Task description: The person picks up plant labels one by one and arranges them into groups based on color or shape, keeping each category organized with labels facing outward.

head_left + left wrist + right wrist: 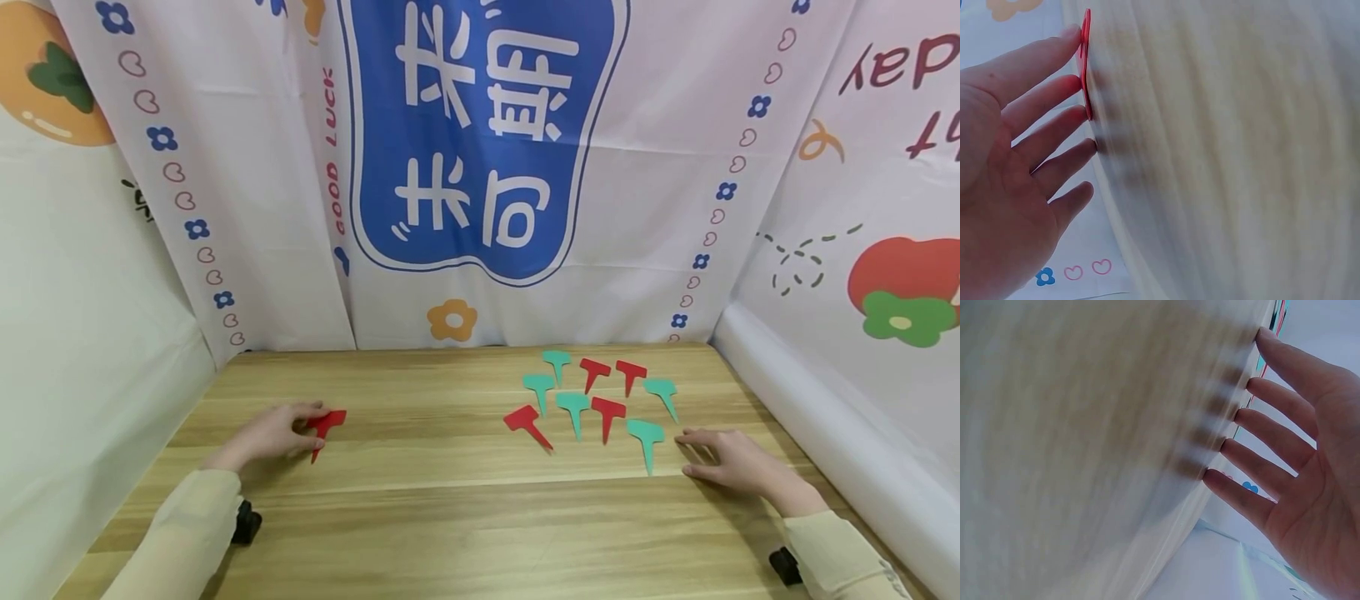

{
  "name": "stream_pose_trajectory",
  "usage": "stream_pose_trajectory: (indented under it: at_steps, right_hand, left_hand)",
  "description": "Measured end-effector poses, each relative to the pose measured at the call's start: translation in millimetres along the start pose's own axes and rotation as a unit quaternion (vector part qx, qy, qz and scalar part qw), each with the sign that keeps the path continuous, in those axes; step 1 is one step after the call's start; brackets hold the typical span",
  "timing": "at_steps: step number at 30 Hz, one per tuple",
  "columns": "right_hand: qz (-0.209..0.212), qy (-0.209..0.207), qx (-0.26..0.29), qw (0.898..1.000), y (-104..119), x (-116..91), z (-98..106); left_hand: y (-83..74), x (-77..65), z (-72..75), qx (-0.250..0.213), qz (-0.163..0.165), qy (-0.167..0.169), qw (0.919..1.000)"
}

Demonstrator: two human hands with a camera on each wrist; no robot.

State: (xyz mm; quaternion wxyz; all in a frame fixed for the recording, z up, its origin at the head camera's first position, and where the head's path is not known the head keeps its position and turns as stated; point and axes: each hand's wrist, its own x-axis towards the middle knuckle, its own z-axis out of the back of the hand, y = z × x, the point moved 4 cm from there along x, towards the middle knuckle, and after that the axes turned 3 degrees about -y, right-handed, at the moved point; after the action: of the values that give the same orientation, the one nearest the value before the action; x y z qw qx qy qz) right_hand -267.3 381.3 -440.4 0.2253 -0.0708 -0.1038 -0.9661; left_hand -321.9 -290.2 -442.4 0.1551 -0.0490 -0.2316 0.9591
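Observation:
Near the table's left side, my left hand [281, 433] holds a red T-shaped plant label [327, 422] between thumb and fingertips. In the left wrist view, the thumb and two fingertips of the left hand [1029, 137] meet the label [1087, 69], seen edge-on by the tabletop; the other fingers are spread. My right hand [727, 458] has its fingers spread, fingertips at the tabletop, just right of a teal T-shaped plant label [647, 437]. Nothing is in the right hand [1304, 450] in its wrist view.
Several more labels lie loosely grouped right of centre, among them a red one [528, 423] and a teal one [573, 407]. They rest on a wood-grain table [450, 533]. A printed white cloth [285, 208] hangs along the back and sides.

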Motion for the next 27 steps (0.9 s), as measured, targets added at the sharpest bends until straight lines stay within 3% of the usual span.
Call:
stream_pose_trajectory:
  at_steps: [9,16,27]
  right_hand:
    - [-0.008,0.007,0.001,1.0,-2.1,-0.5,-1.6]
    - [-0.005,0.004,0.004,1.0,-1.1,1.2,-0.2]
    - [-0.027,-0.024,0.018,0.999,5.0,7.7,1.6]
  left_hand:
    - [2.1,1.3,-1.6,0.006,0.011,0.002,0.9999]
    - [-1.2,0.1,1.0,0.002,0.002,-0.001,1.0]
    - [-1.7,-1.1,1.8,0.005,0.005,0.001,1.0]
